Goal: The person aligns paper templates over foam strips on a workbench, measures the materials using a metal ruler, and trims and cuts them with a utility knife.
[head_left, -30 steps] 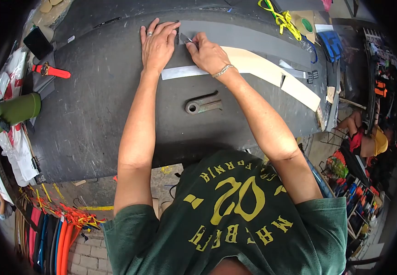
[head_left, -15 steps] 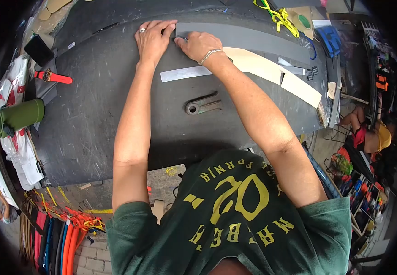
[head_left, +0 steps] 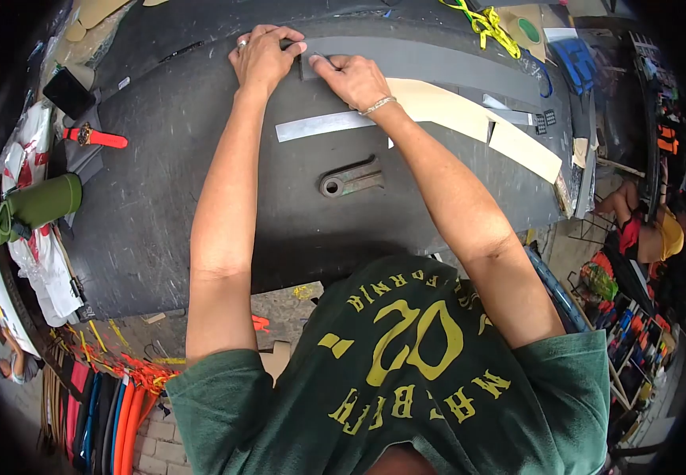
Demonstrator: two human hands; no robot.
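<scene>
A long dark grey strip of sheet material (head_left: 430, 59) lies across the far part of the black table. At its left end is my left hand (head_left: 268, 59), thumb and fingers pinched together at the corner. My right hand (head_left: 355, 81) rests on the same strip, its fingers curled under and its thumb pointing left; whatever they may hold is hidden. A cream curved template (head_left: 446, 111) extends from beside the right wrist. Below that hand lies a pale metal ruler (head_left: 319, 127). Nearer to me is a metal tool with a round eye (head_left: 351, 179).
On the left are a red-strapped watch (head_left: 96, 137), a phone (head_left: 68, 93) and a green bottle (head_left: 38, 206). Yellow-green webbing (head_left: 489, 30) and a roll of green tape (head_left: 527, 32) lie at the far right. Another person (head_left: 644, 226) sits beyond the table's right side.
My right hand has shifted slightly right and down, its thumb lifting off the strip's end. My left thumb and fingers stay by the corner. The view has shifted a little.
</scene>
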